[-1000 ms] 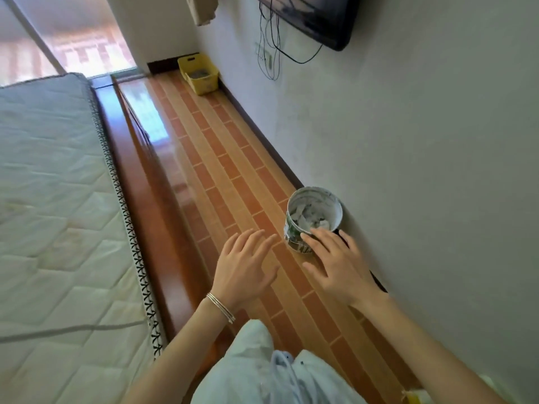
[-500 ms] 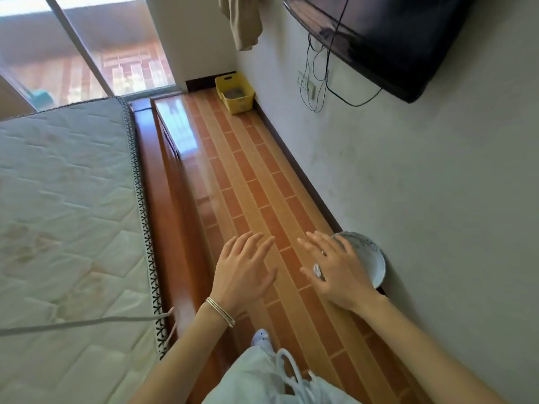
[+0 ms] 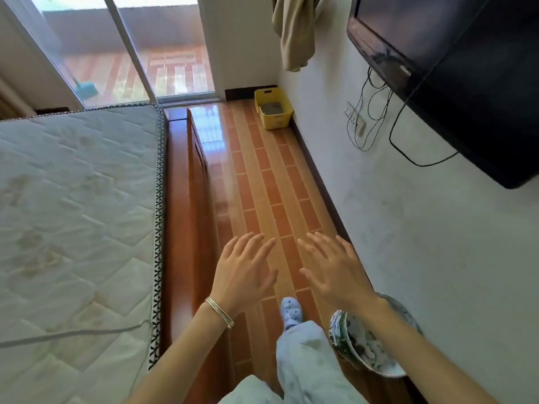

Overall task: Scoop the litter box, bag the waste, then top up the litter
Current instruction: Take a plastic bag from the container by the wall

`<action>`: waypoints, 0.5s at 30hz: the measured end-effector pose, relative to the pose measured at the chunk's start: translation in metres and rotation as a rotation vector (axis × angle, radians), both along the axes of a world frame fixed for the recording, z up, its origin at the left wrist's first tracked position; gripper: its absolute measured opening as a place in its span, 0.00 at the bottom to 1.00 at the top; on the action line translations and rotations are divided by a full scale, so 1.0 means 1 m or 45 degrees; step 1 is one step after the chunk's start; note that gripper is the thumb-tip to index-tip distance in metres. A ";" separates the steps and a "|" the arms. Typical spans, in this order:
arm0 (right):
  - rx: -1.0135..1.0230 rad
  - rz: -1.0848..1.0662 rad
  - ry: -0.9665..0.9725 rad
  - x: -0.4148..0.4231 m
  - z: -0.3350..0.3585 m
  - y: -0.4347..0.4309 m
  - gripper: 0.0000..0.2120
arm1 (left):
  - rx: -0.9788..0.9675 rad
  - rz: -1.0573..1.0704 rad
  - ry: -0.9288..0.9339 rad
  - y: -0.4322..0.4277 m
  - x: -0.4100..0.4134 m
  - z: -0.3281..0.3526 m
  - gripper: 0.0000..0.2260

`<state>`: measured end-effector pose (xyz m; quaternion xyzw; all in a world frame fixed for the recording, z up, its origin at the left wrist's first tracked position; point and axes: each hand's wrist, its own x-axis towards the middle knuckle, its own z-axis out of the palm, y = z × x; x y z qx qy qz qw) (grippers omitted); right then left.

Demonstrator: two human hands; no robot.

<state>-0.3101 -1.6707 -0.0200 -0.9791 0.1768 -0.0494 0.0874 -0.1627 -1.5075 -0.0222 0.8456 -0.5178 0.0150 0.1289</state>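
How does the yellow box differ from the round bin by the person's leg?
The yellow box is rectangular and plain; the round bin is patterned green and white. The yellow box holds grey litter, the round bin pale scraps. Both stand on the floor by the wall.

Both forearms bare to the frame's edge. Thin silver bangles (image 3: 219,312), stacked, at the wrist of the left grip (image 3: 243,272). Loose pale blue trousers (image 3: 306,360). One pale blue clog (image 3: 290,312), top dotted with small holes or charms, blurred.
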 end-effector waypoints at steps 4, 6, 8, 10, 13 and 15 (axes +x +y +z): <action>0.021 0.062 0.003 0.049 -0.005 -0.050 0.26 | -0.004 0.072 0.002 -0.044 0.039 -0.001 0.25; 0.032 0.092 0.006 0.078 -0.001 -0.077 0.26 | -0.007 0.098 0.001 -0.068 0.058 0.005 0.25; 0.044 0.134 -0.010 0.108 0.008 -0.104 0.27 | -0.016 0.132 -0.005 -0.093 0.080 0.012 0.25; 0.049 0.182 -0.029 0.137 0.016 -0.130 0.27 | -0.032 0.186 -0.007 -0.115 0.102 0.016 0.25; 0.034 0.251 -0.039 0.175 0.021 -0.164 0.27 | -0.037 0.253 0.006 -0.143 0.130 0.018 0.25; 0.025 0.276 -0.033 0.196 0.019 -0.181 0.27 | -0.028 0.279 0.013 -0.157 0.146 0.017 0.25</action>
